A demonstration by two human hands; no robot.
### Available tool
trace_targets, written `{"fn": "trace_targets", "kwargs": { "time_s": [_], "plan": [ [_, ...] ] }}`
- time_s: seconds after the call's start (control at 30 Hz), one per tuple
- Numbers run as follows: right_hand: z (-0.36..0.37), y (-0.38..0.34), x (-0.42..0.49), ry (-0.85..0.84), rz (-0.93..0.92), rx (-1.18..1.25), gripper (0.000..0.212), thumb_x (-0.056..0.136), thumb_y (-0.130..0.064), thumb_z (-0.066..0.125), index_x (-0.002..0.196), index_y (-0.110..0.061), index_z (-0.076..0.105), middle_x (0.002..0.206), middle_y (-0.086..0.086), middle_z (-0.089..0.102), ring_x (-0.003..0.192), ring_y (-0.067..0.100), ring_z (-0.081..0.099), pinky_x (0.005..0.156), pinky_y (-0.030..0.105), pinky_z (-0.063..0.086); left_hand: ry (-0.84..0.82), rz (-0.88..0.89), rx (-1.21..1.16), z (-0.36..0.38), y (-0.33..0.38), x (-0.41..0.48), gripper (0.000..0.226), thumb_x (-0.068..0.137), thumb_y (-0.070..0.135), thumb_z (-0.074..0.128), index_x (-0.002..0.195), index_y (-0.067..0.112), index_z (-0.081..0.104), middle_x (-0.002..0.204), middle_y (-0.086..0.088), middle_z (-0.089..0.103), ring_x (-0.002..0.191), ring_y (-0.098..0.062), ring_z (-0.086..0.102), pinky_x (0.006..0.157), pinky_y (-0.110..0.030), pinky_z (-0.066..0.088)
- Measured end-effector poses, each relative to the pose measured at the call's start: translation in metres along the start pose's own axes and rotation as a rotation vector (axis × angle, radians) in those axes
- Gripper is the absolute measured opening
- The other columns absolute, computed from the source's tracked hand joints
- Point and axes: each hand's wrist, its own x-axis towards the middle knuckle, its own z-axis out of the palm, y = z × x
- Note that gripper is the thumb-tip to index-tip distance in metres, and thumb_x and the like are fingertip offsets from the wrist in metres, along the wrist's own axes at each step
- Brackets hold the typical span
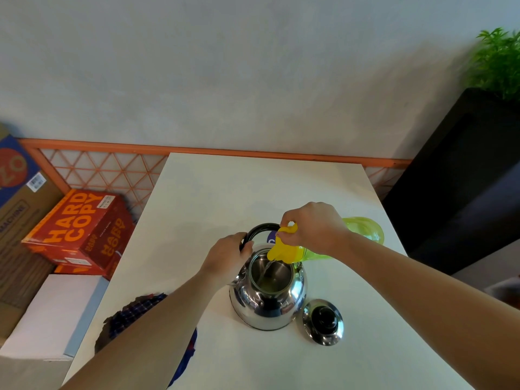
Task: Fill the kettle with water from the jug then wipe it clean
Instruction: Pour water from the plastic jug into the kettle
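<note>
Surroundings: kettle lid (steel w/ black knob) lies knob-up on the table, just beside the kettle's near-right side, apart from both hands. A dark checked cloth sits at the table's near-left edge, partly hidden under the left forearm. Both forearms cross the near half of the table and block part of it.

Containers: steel kettle stands upright near table centre, mouth open. Its black handle is swung back toward the far side. Left hand has fingers curled round the handle's left end. Green translucent jug w/ yellow lid is tipped on its side over the kettle, spout at the mouth's far rim. Right hand grips the jug at its yellow top, fingers clenched round it. A thin stream of water runs from the spout into the kettle; some water is visible at the bottom, level low. A blue label behind the spout is mostly hidden.

Surface/room: table is plain white, rectangular. Behind: grey wall, orange lattice rail. Left, on floor: red "HARD COPY" boxes, cardboard cartons, a white box. Right: black cabinet w/ green plant on top.
</note>
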Motion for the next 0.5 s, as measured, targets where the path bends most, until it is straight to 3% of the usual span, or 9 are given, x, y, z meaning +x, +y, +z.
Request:
{"fn": "trace_targets", "kwargs": {
  "time_s": [0.5],
  "plan": [
    [0.0008, 0.0004, 0.0007, 0.004, -0.008, -0.009, 0.035, 0.077, -0.064, 0.050, 0.095, -0.038, 0.065, 0.053, -0.011, 0.039, 0.065, 0.016, 0.045, 0.050, 0.025, 0.023, 0.013, 0.006, 0.008, 0.0011, -0.0010, 0.0010, 0.026, 0.098, 0.036, 0.042, 0.103, 0.018, 0.060, 0.071, 0.010, 0.056, 0.064, -0.006, 0.055, 0.054, -0.017, 0.033]
  ]
}}
